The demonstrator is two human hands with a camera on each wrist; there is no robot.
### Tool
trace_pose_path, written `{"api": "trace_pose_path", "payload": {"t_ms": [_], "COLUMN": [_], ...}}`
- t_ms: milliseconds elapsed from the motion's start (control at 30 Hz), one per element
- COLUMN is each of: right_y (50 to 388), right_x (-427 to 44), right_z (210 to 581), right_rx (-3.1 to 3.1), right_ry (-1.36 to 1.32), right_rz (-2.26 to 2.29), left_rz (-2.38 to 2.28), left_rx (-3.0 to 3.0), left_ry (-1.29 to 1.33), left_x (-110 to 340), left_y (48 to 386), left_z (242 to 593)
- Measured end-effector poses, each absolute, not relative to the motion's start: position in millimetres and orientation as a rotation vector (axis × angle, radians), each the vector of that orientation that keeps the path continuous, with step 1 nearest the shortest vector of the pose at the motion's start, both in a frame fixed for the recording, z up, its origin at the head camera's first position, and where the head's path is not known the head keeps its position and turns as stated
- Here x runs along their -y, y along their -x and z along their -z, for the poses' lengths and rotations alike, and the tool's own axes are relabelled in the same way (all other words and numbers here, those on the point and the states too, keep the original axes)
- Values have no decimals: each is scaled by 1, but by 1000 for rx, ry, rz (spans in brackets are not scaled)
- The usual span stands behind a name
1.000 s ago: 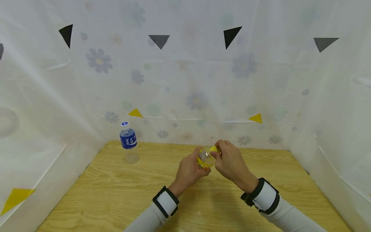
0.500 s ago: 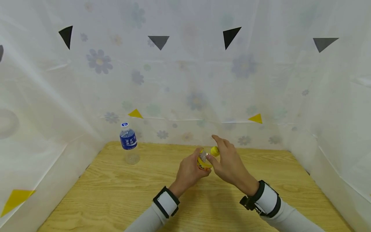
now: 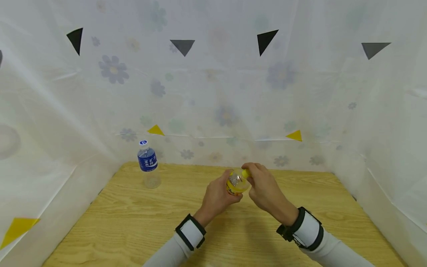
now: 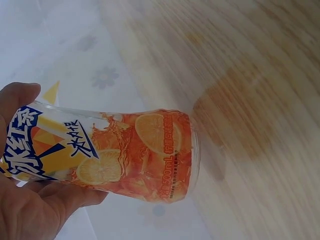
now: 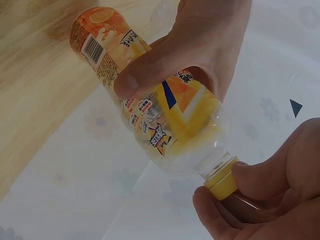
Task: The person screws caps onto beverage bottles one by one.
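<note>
My left hand (image 3: 218,194) grips an iced tea bottle (image 3: 237,182) round its middle, tilted above the table. In the left wrist view the bottle (image 4: 145,155) shows an orange and yellow label with lemon slices, its base over the wood. The yellow cap (image 5: 221,179) sits at the bottle's neck in the right wrist view. Thumb and fingers of my right hand (image 3: 265,189) pinch that cap. The left hand (image 5: 190,55) also appears there, wrapped round the label. Inside, the bottle looks clear, with no drink visible.
A clear water bottle (image 3: 148,163) with a blue label and white cap stands upright at the back left of the wooden table (image 3: 133,222). White flowered sheeting (image 3: 213,92) with triangular stickers encloses the table's back and sides.
My right hand let its fingers spread off the yellow cap half a second ago, and now they pinch it again. The left hand and the bottle have stayed nearly still.
</note>
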State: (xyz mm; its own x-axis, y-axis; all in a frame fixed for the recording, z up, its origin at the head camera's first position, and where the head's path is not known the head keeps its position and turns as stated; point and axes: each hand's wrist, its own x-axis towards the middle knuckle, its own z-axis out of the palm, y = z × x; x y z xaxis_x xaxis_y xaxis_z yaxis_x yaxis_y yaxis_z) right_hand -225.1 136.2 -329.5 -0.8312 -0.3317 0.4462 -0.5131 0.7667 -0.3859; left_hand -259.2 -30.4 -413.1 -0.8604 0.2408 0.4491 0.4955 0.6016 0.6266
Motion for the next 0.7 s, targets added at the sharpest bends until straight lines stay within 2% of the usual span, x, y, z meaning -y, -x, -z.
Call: {"api": "trace_pose_path", "payload": {"t_ms": [700], "right_y": [232], "right_x": [-139], "right_z": [333], "right_rx": [2516], "right_ry": [-652], "right_rz": [-642], "left_rz": [1103], "left_rx": [2531], "left_ry": [562], "left_x": [28], "left_y": [260], "left_z": [413]}}
